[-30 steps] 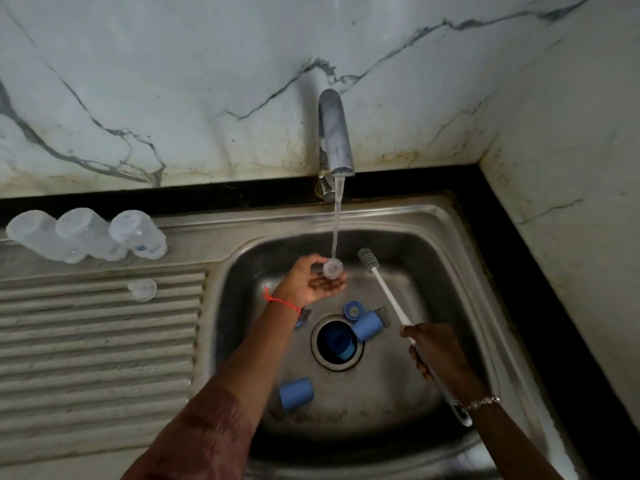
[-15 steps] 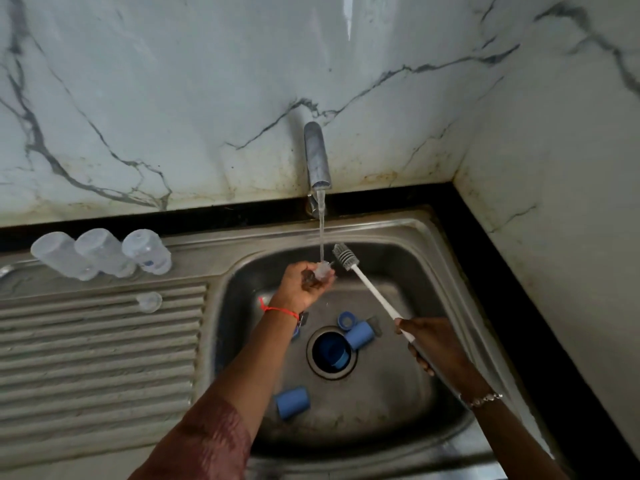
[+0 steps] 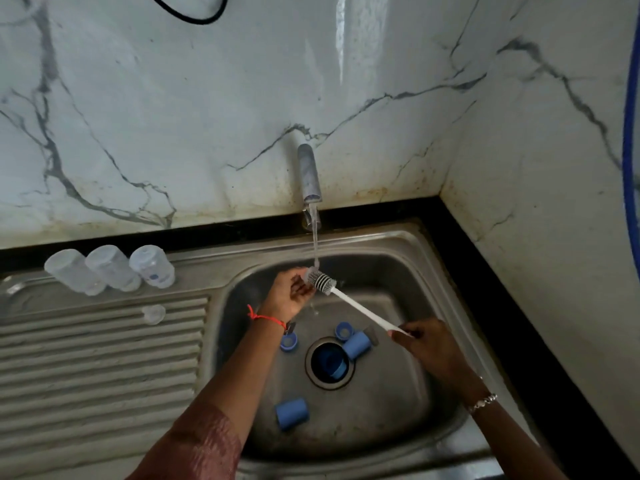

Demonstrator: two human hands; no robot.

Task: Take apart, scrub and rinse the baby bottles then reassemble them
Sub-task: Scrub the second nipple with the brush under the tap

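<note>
Though loose, blue caps (image 3: 292, 413) in sink (image 3: 388, 420)

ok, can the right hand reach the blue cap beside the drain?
Likely yes: the blue cap lies in the open just beside the right hand, nothing between them. But its grip is taken up by the brush handle.

Brush handle (image 3: 363, 310) end hidden in right hand (image 3: 429, 344), black cable (image 3: 197, 20) cut off above

I'm at a home kitchen: a stainless steel sink basin (image 3: 408, 271) with ribbed drainboard (image 3: 104, 358), running metal tap (image 3: 309, 178), white marble-veined wall tiles (image 3: 173, 116).
</note>
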